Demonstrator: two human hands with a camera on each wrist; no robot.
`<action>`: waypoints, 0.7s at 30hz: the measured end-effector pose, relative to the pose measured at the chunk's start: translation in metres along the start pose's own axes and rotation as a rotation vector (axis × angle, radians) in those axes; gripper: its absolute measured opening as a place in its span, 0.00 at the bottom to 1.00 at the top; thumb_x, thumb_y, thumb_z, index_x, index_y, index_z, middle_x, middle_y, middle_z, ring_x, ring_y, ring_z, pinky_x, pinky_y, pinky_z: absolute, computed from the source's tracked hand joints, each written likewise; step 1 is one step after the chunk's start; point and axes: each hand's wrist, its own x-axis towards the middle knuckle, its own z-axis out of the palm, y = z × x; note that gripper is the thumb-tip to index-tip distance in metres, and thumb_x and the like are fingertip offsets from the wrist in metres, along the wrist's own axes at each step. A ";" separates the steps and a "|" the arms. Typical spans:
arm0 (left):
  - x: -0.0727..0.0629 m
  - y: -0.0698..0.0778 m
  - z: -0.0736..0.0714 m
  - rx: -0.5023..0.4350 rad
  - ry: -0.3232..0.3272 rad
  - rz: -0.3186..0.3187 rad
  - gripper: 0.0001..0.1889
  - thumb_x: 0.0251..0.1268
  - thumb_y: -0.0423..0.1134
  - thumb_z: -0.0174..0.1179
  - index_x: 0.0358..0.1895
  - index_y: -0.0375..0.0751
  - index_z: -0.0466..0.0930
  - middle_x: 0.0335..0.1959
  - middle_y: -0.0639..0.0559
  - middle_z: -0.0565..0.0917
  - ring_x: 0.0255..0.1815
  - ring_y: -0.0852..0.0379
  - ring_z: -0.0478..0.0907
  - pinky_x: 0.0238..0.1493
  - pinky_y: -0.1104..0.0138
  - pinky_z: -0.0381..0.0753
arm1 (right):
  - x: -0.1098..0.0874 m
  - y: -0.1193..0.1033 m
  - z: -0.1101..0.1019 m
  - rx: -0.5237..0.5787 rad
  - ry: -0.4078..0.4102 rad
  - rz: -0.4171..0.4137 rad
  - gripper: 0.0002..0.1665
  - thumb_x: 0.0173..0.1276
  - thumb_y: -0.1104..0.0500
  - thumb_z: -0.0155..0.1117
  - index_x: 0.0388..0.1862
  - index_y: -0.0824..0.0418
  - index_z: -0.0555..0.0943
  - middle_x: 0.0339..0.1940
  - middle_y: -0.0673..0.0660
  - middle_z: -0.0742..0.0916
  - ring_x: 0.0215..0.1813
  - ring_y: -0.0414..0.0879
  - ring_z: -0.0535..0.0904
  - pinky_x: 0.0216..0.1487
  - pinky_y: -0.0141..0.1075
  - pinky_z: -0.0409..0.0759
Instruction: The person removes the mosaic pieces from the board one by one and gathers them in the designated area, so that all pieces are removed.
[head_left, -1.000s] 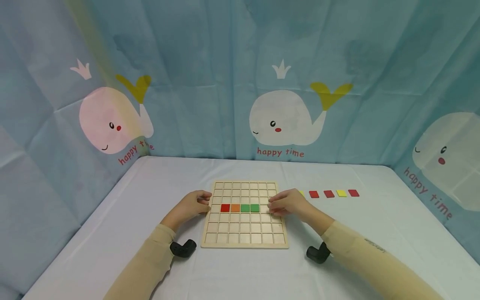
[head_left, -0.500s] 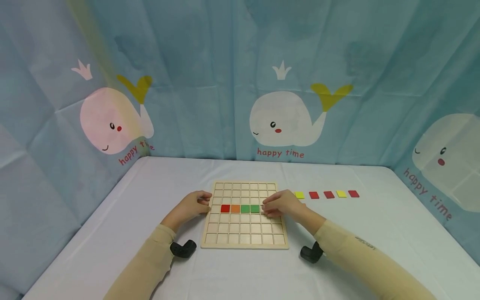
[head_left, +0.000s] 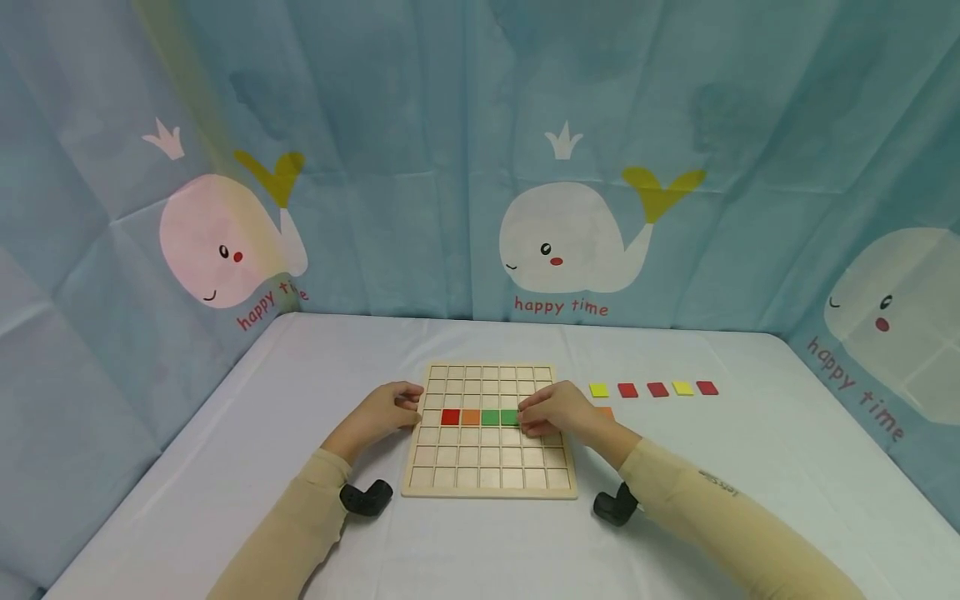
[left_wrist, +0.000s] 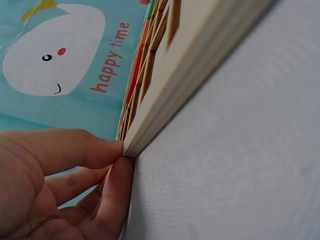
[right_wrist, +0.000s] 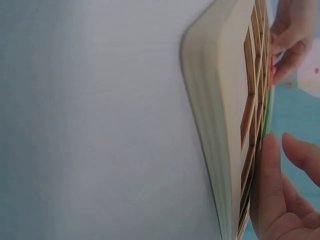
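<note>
Head view: wooden grid board (head_left: 489, 492) flat on white tablecloth (head_left: 487, 550), between left hand (head_left: 381, 413) and right hand (head_left: 558, 410); in one row, side by side, red tile (head_left: 450, 417), orange tile (head_left: 470, 417) and two green tiles (head_left: 491, 417). Right fingertips close by the outermost green one. Beyond the right hand, loose yellow and red tiles (head_left: 657, 390) in a line; nearer, a half-hidden loose orange tile (head_left: 606, 412). Left wrist view: board's edge pinched between left thumb and fingers. Right wrist view: right fingers released, loosely extended, thumb apart from forefinger; contact with the green tile impossible to tell.
</note>
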 end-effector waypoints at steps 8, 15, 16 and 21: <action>0.000 0.002 -0.001 -0.005 -0.014 0.009 0.27 0.58 0.28 0.61 0.63 0.29 0.73 0.51 0.41 0.79 0.47 0.52 0.76 0.40 0.68 0.78 | 0.003 -0.001 0.001 0.013 0.000 0.011 0.13 0.62 0.69 0.69 0.44 0.74 0.84 0.28 0.57 0.90 0.26 0.40 0.85 0.33 0.34 0.86; 0.000 0.000 -0.001 -0.005 -0.008 -0.005 0.27 0.59 0.28 0.61 0.64 0.30 0.73 0.52 0.40 0.79 0.48 0.52 0.76 0.42 0.67 0.79 | 0.005 0.000 0.003 -0.011 0.015 0.016 0.12 0.61 0.69 0.70 0.43 0.73 0.84 0.29 0.58 0.90 0.26 0.41 0.85 0.33 0.34 0.86; 0.001 0.000 -0.001 -0.004 -0.007 -0.004 0.27 0.59 0.28 0.61 0.64 0.29 0.73 0.52 0.40 0.79 0.48 0.52 0.76 0.41 0.66 0.79 | 0.004 0.000 0.003 -0.014 0.018 0.017 0.12 0.60 0.69 0.70 0.43 0.73 0.84 0.29 0.58 0.90 0.25 0.41 0.85 0.33 0.34 0.86; 0.000 0.001 0.000 -0.002 -0.007 0.005 0.27 0.58 0.28 0.62 0.64 0.29 0.73 0.51 0.40 0.79 0.48 0.51 0.76 0.40 0.66 0.79 | 0.004 0.000 0.004 -0.028 0.026 0.017 0.11 0.60 0.68 0.71 0.42 0.72 0.85 0.29 0.58 0.90 0.25 0.40 0.84 0.33 0.34 0.86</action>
